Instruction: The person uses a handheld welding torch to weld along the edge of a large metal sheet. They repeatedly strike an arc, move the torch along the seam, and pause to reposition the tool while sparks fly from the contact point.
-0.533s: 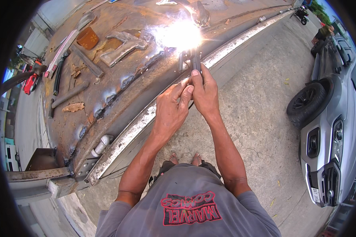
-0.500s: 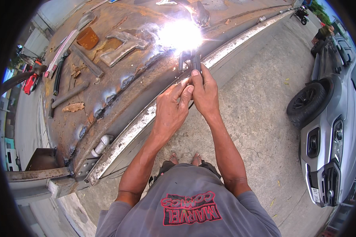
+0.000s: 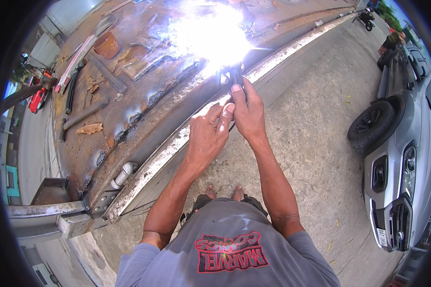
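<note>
My right hand (image 3: 248,112) is closed round the dark handle of a welding electrode holder (image 3: 235,76), its thumb lying along the top. Pressed up beside it, my left hand (image 3: 208,128) is closed with thumb and fingers together at the lower handle; what it grips is hidden. Past the holder's jaws a glaring white welding arc (image 3: 210,36) burns at the edge of a rusty steel plate (image 3: 129,93). The glare hides the electrode tip and the spot under it. Rough weld patches (image 3: 153,99) follow a seam on the plate toward the near left.
On the plate lie a hammer (image 3: 85,114), a flat steel bar (image 3: 107,74), a brown cup-like piece (image 3: 107,45) and rust flakes (image 3: 90,128). A pale metal rail (image 3: 165,152) borders it. A grey pickup (image 3: 397,158) stands at right; another person (image 3: 392,40) is beyond it.
The arc's glare has grown wider and brighter, washing out more of the plate and lighting my shirt. Both hands have stayed almost in place.
</note>
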### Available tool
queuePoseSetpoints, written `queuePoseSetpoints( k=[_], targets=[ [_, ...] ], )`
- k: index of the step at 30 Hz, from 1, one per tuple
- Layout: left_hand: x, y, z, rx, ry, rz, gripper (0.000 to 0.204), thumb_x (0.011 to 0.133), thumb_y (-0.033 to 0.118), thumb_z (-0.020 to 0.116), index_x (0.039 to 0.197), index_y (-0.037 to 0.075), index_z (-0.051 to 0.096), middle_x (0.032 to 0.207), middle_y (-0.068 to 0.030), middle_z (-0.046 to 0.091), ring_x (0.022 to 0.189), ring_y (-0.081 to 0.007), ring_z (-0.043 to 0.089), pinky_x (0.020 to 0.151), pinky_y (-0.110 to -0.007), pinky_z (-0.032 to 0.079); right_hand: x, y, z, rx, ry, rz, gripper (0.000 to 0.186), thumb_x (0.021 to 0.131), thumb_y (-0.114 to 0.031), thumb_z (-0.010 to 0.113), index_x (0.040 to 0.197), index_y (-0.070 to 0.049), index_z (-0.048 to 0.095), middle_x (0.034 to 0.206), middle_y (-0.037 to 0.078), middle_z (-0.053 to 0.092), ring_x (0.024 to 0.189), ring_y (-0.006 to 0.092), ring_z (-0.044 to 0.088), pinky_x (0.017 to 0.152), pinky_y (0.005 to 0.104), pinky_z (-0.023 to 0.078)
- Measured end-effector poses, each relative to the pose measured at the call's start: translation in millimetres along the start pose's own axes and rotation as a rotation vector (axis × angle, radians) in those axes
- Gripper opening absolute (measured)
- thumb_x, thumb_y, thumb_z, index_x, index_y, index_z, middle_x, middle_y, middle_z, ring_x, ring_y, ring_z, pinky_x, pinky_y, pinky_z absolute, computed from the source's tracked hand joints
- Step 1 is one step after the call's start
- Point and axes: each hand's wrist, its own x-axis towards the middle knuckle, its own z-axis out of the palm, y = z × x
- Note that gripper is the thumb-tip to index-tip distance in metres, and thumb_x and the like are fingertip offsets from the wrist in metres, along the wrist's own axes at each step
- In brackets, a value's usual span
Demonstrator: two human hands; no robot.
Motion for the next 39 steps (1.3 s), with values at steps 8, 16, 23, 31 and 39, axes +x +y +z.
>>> queuePoseSetpoints(
  k=[8, 16, 23, 31, 39],
  targets=[
    [-1, 8, -1, -0.062, 0.004, -0.003, 0.037, 0.108, 0.034, 0.066, 0.127, 0.004, 0.077, 0.088, -0.0147, 0.077, 0.083, -0.0190, 0.071, 0.080, -0.039, 0.055, -1, -3, 0, -0.013, 0.021, 0.024, 0.036, 0.110, -0.031, 0.049, 0.122, -0.001, 0.064, 0.082, 0.010, 0.065, 0.076, 0.0181, 0.063, 0.072, 0.0394, 0.052],
    [0, 9, -3, -0.033, -0.025, -0.035, 0.036, 0.108, 0.031, 0.066, 0.128, 0.002, 0.076, 0.095, -0.0163, 0.077, 0.086, -0.0203, 0.072, 0.081, -0.038, 0.056, 0, -2, -2, -0.032, -0.002, 0.019, 0.040, 0.111, -0.026, 0.051, 0.139, 0.001, 0.063, 0.085, 0.003, 0.064, 0.076, 0.0105, 0.060, 0.066, 0.0310, 0.050],
    [1, -4, 4, -0.124, 0.058, 0.122, 0.036, 0.108, 0.029, 0.066, 0.129, 0.002, 0.075, 0.100, -0.0154, 0.078, 0.088, -0.0201, 0.073, 0.082, -0.038, 0.057, -2, -8, -1, -0.041, 0.026, 0.028, 0.045, 0.111, -0.028, 0.053, 0.140, 0.005, 0.061, 0.088, 0.006, 0.066, 0.081, 0.0136, 0.062, 0.071, 0.0327, 0.052],
    [2, -7, 5, -0.108, 0.072, 0.156, 0.035, 0.108, 0.028, 0.066, 0.129, 0.002, 0.076, 0.103, -0.0171, 0.078, 0.090, -0.0217, 0.074, 0.083, -0.037, 0.057, 0, -2, -1, -0.040, 0.035, 0.020, 0.047, 0.110, -0.030, 0.054, 0.138, 0.007, 0.061, 0.091, 0.009, 0.069, 0.080, 0.0156, 0.064, 0.069, 0.0340, 0.053],
    [0, -4, 2, -0.058, 0.051, 0.118, 0.036, 0.107, 0.028, 0.065, 0.124, -0.003, 0.075, 0.100, -0.0243, 0.076, 0.089, -0.0351, 0.076, 0.080, -0.044, 0.056, 0, -5, 0, -0.022, 0.013, 0.087, 0.044, 0.111, -0.029, 0.054, 0.134, 0.007, 0.061, 0.091, 0.007, 0.068, 0.080, 0.0126, 0.063, 0.068, 0.0317, 0.052]
  ],
)
